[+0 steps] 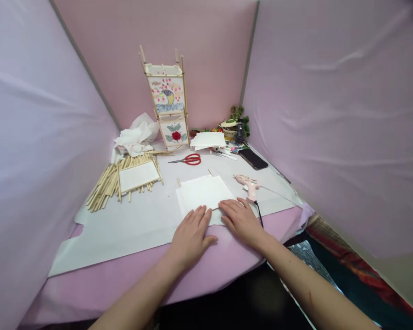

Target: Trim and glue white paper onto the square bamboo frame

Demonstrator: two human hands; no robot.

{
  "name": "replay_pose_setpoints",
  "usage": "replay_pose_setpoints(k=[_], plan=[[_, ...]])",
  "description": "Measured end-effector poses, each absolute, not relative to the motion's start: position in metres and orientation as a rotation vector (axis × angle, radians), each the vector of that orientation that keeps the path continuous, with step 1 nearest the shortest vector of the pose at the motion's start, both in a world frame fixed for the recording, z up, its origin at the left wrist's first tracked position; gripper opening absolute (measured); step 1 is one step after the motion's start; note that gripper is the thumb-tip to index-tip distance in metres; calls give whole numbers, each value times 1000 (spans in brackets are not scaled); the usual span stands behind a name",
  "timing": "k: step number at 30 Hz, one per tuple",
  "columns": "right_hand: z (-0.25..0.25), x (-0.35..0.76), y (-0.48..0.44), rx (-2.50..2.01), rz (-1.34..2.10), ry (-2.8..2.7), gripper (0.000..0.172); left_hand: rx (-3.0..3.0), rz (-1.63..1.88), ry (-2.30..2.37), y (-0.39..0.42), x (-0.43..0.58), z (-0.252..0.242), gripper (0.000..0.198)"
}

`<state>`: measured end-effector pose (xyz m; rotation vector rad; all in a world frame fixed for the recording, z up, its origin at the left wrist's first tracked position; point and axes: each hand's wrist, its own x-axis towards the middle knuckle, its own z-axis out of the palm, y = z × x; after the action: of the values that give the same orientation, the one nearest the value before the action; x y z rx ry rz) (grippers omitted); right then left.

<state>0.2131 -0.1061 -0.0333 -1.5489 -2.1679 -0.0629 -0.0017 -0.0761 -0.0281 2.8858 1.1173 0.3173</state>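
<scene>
A white paper sheet (204,190) lies near the table's front edge, with two stick ends showing past its far edge. My left hand (192,233) rests flat on the sheet's near left edge, fingers spread, thumb out to the right. On its near right edge lies my right hand (241,219), its fingers stretched out and the palm down. Neither hand grips anything. Just beyond my right hand is a pink glue gun (249,185) on its side, nozzle to the left. Red-handled scissors (192,159) lie beyond the sheet.
Wooden sticks (105,185) are heaped at the left under a framed panel (139,176). Behind stands a stick lantern with drawings (168,96), beside crumpled white paper (136,135). A paper stack (208,140), pens, a phone (253,159) and a bowl (229,129) are at the back right.
</scene>
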Motion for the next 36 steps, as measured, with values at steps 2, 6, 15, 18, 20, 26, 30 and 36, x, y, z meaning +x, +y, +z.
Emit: replay_pose_setpoints(k=[2, 6, 15, 18, 20, 26, 30, 36], plan=[[-31, 211, -104, -1554, -40, -2166, 32, 2882, 304, 1123, -75, -2, -26, 68], [-29, 209, -104, -1536, -49, -2140, 30, 2889, 374, 1129, -74, -10, -26, 66], [-35, 210, -110, -1589, -201, -2019, 28, 2848, 617, 1251, -73, -26, -26, 48], [-35, 209, -110, -1593, -201, -2016, 26, 2832, 627, 1263, -72, -25, -26, 46], [-35, 210, -110, -1590, -190, -2012, 26, 2833, 637, 1260, -72, -26, -26, 47], [-33, 211, -111, -1536, -166, -1985, 32, 2798, 966, 1259, -73, -29, -22, 37], [-27, 203, -110, -1411, -66, -2106, 35, 2835, 916, 1121, -75, -22, -20, 35], [-29, 190, -107, -1330, 95, -2258, 48, 2877, 512, 984, -71, -13, -31, 49]])
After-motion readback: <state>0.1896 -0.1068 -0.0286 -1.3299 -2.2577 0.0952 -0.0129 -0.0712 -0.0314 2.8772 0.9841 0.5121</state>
